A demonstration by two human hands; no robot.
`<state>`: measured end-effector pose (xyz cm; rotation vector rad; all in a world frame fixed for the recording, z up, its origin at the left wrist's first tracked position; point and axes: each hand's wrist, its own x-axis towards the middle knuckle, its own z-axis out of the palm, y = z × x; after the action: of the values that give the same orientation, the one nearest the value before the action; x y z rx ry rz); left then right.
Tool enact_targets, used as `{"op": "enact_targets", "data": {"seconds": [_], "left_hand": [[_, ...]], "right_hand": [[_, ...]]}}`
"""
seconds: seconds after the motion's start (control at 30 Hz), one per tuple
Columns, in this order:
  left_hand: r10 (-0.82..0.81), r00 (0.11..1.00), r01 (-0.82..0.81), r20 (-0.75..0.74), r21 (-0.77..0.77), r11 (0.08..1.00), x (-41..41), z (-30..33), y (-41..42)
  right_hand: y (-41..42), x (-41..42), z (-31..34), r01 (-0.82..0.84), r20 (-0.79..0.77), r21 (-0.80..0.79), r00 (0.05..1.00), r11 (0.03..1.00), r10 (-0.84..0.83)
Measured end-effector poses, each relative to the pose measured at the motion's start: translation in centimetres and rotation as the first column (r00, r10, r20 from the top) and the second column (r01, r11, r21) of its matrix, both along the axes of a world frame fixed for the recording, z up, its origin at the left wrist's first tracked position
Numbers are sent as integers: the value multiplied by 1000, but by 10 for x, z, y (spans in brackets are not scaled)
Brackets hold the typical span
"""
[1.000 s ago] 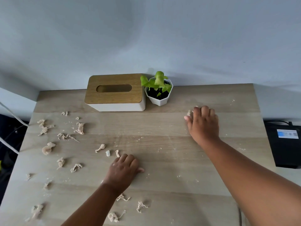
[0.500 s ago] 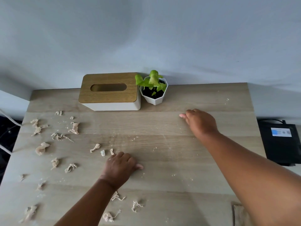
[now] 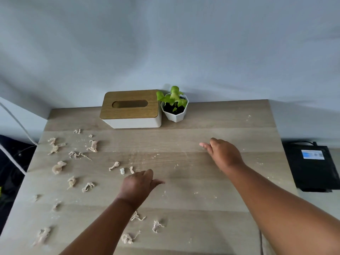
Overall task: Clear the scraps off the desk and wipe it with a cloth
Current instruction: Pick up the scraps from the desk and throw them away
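From the head camera I counted roughly twenty crumpled beige paper scraps [image 3: 58,166], twisted and shredded, scattered over the left half and near edge of the pale wooden desk [image 3: 220,208]; one wood-lidded white tissue box [image 3: 131,109] and one white potted green plant [image 3: 174,105] stood at the back; my left hand [image 3: 137,184] lay knuckles-up, fingers curled under, its grasp hidden; my right hand [image 3: 223,153] rested loosely spread, holding nothing.

Black box [image 3: 312,166] beside the desk, a small blue and white sticker [image 3: 313,154] on top, words on it too small and blurry to read
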<state>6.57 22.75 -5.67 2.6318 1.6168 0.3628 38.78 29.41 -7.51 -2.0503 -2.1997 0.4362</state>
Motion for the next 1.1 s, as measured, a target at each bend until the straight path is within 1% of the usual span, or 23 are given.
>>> {"op": "enact_targets", "data": {"seconds": [0.1,0.23,0.33,0.4,0.47,0.53,0.6,0.7,0.8,0.9,1.0,1.1], "left_hand": [[2,1000,-1,16,-24,1000,2,7,-4],[27,999,-25,38,-69,997,5,14,-9],[50,999,-48,11,-126,991,7,14,-13],[79,996,-72,31,-177,982,8,15,-16],[80,994,-65,69,-193,979,7,15,-18],[76,993,-56,93,-203,978,6,17,-20],[107,985,-70,132,-262,963,5,19,-20],[194,953,-83,233,-414,906,3,21,-19],[242,934,-80,262,-506,859,1,21,-20],[323,894,-71,311,-614,786,-2,17,-26],[433,812,-39,392,-703,710,-4,14,-32],[468,770,-23,434,-713,700,-5,16,-38]], "right_hand": [[-11,-3,2,15,-4,8,1000,1000,-15],[-26,-6,6,11,-51,20,999,1000,-10],[-38,-9,8,14,16,42,1000,999,-15],[-46,-14,9,25,72,66,997,997,-30],[-55,-18,11,36,91,78,995,996,-43],[-63,-22,13,42,77,84,996,996,-49],[-72,-25,14,64,47,56,997,996,-67],[-88,-33,15,134,-62,0,989,991,-134],[-109,-42,16,196,-170,-55,964,979,-203],[-131,-51,16,229,-220,-111,943,967,-248],[-152,-63,19,308,-270,-44,912,951,-308],[-172,-79,25,470,-382,-15,813,882,-440]]}}
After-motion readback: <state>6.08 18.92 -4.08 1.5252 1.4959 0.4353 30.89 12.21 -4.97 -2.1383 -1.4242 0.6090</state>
